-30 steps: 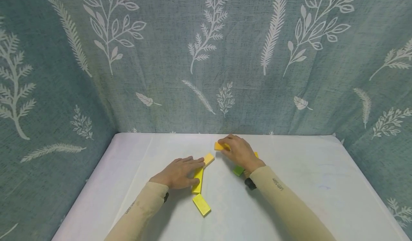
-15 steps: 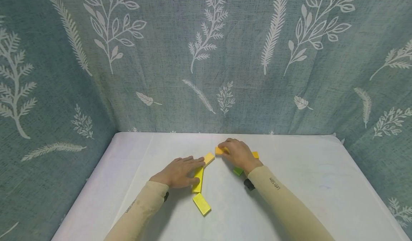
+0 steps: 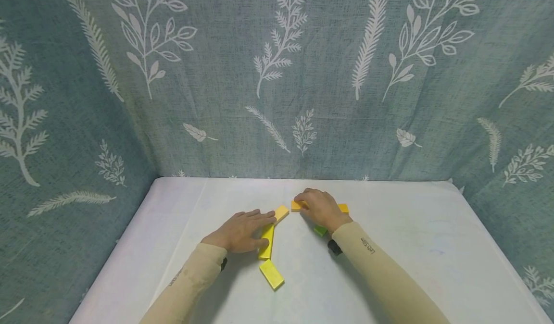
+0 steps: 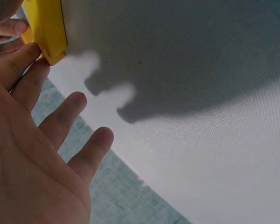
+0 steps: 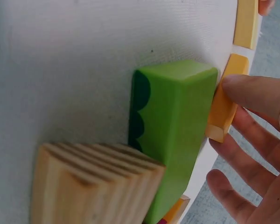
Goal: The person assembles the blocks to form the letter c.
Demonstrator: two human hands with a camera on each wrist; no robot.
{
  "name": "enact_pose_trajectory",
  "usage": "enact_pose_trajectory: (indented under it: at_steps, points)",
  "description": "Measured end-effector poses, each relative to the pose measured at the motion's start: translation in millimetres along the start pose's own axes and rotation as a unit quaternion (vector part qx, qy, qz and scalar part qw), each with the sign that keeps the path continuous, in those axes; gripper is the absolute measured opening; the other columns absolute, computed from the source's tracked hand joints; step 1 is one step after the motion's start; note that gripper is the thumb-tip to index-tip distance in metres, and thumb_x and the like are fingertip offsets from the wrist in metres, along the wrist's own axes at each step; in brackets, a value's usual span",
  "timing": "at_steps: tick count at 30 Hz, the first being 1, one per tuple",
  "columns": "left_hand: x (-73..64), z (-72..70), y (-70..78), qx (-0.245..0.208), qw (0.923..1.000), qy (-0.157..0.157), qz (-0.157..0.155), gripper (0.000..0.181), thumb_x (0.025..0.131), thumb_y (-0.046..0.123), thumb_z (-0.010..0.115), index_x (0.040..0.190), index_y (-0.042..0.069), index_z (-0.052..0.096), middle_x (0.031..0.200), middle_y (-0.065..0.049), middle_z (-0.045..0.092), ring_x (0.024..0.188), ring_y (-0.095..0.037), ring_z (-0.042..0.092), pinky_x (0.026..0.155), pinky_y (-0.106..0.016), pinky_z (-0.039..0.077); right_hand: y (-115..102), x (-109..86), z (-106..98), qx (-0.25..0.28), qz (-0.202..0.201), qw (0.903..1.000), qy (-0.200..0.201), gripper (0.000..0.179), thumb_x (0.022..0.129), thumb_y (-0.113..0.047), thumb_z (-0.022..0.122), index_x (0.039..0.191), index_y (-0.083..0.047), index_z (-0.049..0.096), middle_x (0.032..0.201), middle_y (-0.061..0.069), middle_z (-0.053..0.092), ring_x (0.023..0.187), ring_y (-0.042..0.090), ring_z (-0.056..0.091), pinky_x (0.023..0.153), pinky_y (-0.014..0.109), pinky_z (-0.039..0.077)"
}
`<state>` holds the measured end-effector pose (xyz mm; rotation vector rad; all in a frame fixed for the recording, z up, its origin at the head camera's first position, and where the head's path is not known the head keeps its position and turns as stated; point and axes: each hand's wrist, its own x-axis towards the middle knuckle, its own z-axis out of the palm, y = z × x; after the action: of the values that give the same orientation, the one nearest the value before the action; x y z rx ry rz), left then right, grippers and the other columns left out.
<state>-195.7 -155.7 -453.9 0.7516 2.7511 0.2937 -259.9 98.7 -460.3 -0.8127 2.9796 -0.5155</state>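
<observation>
The right hand point(image 3: 319, 207) and its sleeve point(image 3: 385, 271) hide most of the green block point(image 5: 182, 112) from overhead; a striped wooden block point(image 5: 93, 186) is cut off in the right wrist view. That hand pinches the orange block point(image 5: 226, 100), just beside the pale yellow block point(image 3: 282, 213). The left hand point(image 3: 242, 231), fingers spread, touches the long yellow block point(image 3: 267, 242). The sleeve's dark lettering is too small for me to read surely.

yel block point(image 3: 269, 232), orng block point(image 5: 221, 114), wht-leaf cloth point(image 3: 220, 50)
</observation>
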Motion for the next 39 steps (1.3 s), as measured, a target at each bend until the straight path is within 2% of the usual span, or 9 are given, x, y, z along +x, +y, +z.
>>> enact_pose_trajectory:
  at_steps: [28, 35, 39]
  points:
    - [-1.4, 1.3, -1.0, -0.005, 0.9999, 0.007, 0.010, 0.061, 0.096, 0.040, 0.065, 0.152, 0.025, 0.049, 0.161, 0.009, 0.037, 0.147, -0.031, 0.035, 0.118, -0.053, 0.030, -3.8, 2.7, 2.4, -0.004, -0.009, 0.9998, -0.015, 0.031, 0.092, -0.016, 0.077, 0.123, -0.015, 0.074, 0.120, 0.003, 0.070, 0.111, 0.023, 0.066, 0.098, 0.042, 0.053]
    - [-0.7, 1.0, -0.9, -0.007, 1.0000, 0.002, 0.003, 0.061, 0.096, 0.041, 0.065, 0.153, 0.026, 0.048, 0.161, 0.009, 0.038, 0.147, -0.031, 0.035, 0.118, -0.053, 0.030, -1.4, -2.5, -15.8, 0.057, 0.007, 0.9983, 0.003, 0.032, 0.095, -0.022, 0.073, 0.127, -0.015, 0.071, 0.128, 0.002, 0.066, 0.118, 0.024, 0.063, 0.101, 0.044, 0.051]
    - [-1.2, 0.6, -0.5, -0.008, 0.9999, -0.004, -0.006, 0.061, 0.096, 0.042, 0.065, 0.153, 0.028, 0.047, 0.161, 0.011, 0.036, 0.148, -0.029, 0.033, 0.119, -0.053, 0.029, 2.2, -9.8, -33.6, 0.078, -0.008, 0.9965, 0.028, 0.034, 0.096, -0.020, 0.072, 0.129, -0.015, 0.069, 0.134, 0.005, 0.064, 0.125, 0.028, 0.059, 0.104, 0.048, 0.049]
